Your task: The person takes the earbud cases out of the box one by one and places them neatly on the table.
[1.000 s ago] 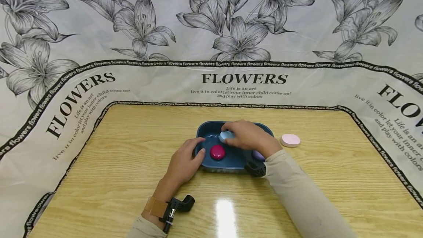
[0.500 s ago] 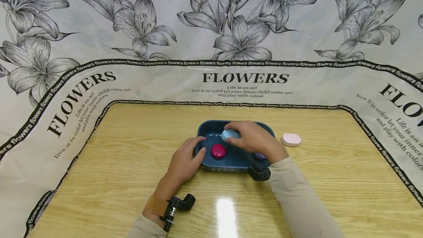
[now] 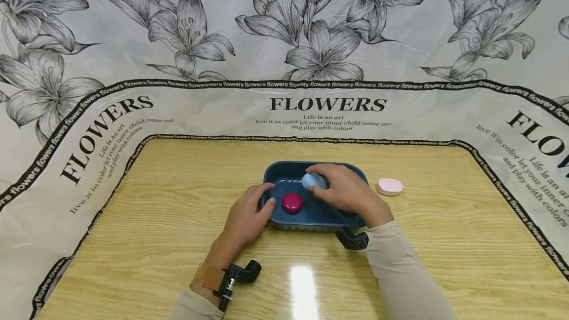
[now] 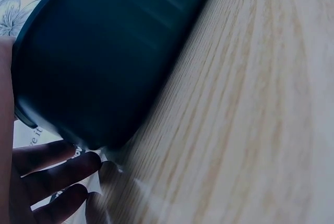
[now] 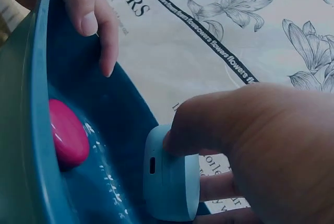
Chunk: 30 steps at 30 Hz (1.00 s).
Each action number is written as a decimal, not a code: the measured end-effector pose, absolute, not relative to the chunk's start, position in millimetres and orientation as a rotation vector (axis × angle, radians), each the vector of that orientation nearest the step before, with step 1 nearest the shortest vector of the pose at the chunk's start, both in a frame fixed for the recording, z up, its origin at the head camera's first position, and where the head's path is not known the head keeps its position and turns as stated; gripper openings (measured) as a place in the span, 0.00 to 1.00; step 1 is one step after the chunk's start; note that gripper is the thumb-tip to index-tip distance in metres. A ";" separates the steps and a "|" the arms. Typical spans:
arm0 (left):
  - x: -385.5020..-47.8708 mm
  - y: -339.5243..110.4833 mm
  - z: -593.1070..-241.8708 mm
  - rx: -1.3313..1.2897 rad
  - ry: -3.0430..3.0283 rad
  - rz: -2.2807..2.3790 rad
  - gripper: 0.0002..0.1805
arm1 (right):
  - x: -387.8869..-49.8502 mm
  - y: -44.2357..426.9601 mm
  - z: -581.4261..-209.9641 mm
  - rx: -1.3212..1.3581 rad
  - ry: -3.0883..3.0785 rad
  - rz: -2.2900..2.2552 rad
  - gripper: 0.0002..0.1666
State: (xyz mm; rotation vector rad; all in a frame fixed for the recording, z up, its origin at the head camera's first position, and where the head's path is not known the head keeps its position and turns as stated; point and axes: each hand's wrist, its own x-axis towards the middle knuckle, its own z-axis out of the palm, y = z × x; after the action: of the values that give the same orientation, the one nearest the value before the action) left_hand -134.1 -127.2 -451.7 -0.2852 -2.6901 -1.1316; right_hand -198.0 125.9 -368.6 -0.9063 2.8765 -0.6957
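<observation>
A light blue rounded case [image 3: 313, 181] with a small dark slot, seen in the right wrist view, is pinched between thumb and fingers of the right hand [image 3: 347, 190], over the inside of the blue tray [image 3: 311, 225]. At the tray's left end, the left hand [image 3: 247, 215] grips the rim, thumb and index finger over the edge; other fingers [image 4: 62, 177] show beneath that end in the left wrist view. A glossy magenta round object [image 3: 292, 203] lies inside the tray, touched by neither hand.
To the right of the tray, a pale pink oval object [image 3: 389, 186] lies on the wooden table [image 3: 178, 181]. A floral-print cloth [image 3: 213, 117] stands around the table's back and sides. Black camera mounts [image 3: 246, 271] sit at both wrists.
The right hand has moved a little rightward within the tray area with the light blue case. A purple object, earlier visible by the right wrist, is now hidden. The left hand has stayed put.
</observation>
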 end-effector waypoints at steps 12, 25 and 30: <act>-133.7 -127.3 -450.3 -0.287 -2.687 -1.138 0.21 | -191.7 141.4 -369.9 -0.884 2.963 -0.701 0.27; -133.1 -126.0 -450.5 -0.286 -2.688 -1.142 0.20 | -187.0 157.7 -373.9 -0.819 2.963 -0.787 0.28; -131.9 -126.5 -449.6 -0.288 -2.690 -1.153 0.21 | -187.2 165.1 -373.1 -0.821 2.981 -0.875 0.29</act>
State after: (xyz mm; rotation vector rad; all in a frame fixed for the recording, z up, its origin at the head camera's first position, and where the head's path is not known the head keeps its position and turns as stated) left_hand -131.9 -126.5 -449.6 -0.2885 -2.6896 -1.1527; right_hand -187.2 165.1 -373.1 -0.8212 2.9811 -0.8752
